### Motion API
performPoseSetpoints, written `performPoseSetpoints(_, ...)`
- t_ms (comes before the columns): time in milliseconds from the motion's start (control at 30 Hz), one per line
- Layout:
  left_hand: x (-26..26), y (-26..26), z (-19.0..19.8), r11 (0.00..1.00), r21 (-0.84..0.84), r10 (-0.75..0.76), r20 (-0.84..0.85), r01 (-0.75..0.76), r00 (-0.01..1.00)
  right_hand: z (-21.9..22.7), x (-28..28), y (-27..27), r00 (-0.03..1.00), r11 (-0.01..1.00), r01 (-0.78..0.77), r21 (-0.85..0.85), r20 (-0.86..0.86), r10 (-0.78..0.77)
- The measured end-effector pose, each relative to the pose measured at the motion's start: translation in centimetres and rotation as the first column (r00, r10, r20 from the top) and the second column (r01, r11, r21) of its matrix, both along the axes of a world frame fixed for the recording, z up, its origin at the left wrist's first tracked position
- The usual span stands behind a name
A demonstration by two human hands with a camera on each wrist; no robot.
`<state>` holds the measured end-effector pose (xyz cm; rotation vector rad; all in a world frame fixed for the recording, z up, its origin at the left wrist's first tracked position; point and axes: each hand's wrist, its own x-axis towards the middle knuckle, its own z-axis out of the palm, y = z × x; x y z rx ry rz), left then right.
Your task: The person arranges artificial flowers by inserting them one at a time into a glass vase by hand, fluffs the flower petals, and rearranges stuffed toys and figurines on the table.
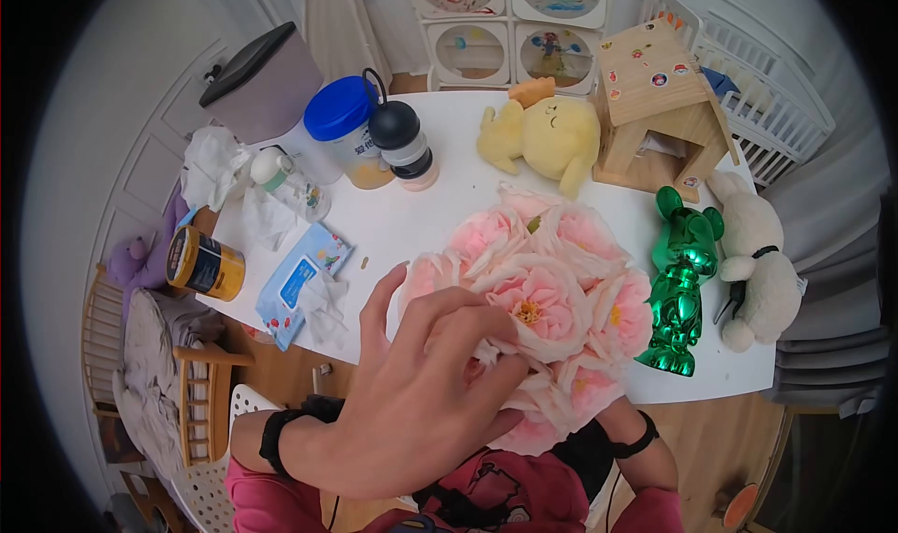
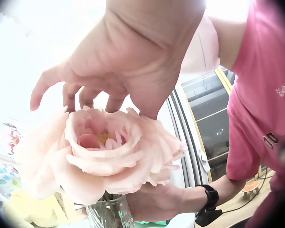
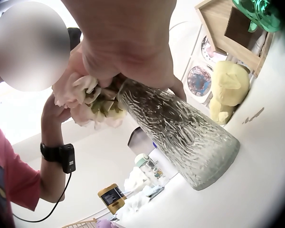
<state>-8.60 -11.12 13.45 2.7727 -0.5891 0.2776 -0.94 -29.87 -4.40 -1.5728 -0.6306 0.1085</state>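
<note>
Large pale-pink roses (image 1: 535,310) form a full bunch in front of the person's chest. They stand in a ribbed clear glass vase (image 3: 178,133), which the blooms hide in the head view. My left hand (image 1: 426,383) is over the near left side of the bunch, fingers spread and bent, with fingertips at the petals. In the left wrist view, a rose (image 2: 102,147) with a yellow centre sits right under those fingers. My right hand (image 3: 130,59) grips the vase around its neck, below the flowers. The vase's base is close to the white tabletop.
Right of the flowers stand a shiny green bear figure (image 1: 685,285), a white plush (image 1: 760,252) and a wooden house (image 1: 655,102). A yellow plush (image 1: 552,140) sits behind. At left are a wipes pack (image 1: 301,285), a yellow-labelled jar (image 1: 208,263), a blue-lidded tub (image 1: 346,121) and bottles.
</note>
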Motion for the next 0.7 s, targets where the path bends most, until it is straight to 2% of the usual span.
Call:
performPoseSetpoints(333,0.3,0.0,-1.7,0.999,0.005,0.034,0.131,-0.035,0.991,-1.3,-0.7,-0.6,0.991,0.993,0.104,0.056,-0.085,-0.099)
performPoseSetpoints(433,0.7,0.4,-2.6,0.997,0.056,0.039,0.229,-0.053,0.973,-1.6,-0.9,-0.9,0.986,0.988,0.135,0.074,-0.109,-0.126)
performPoseSetpoints(533,0.9,0.3,-2.5,0.999,0.042,0.02,0.175,-0.028,0.984,-1.3,-0.2,0.6,0.979,0.981,0.171,0.09,-0.131,-0.158)
performPoseSetpoints(633,0.7,0.4,-1.5,1.0,0.014,-0.002,0.139,0.0,0.99,-1.8,-0.2,-0.2,0.97,0.973,0.206,0.106,-0.156,-0.188)
performPoseSetpoints(700,1.1,1.0,-0.1,0.99,-0.122,-0.074,0.01,0.075,0.997,-2.1,-0.2,-1.1,0.963,0.967,0.226,0.116,-0.173,-0.205)
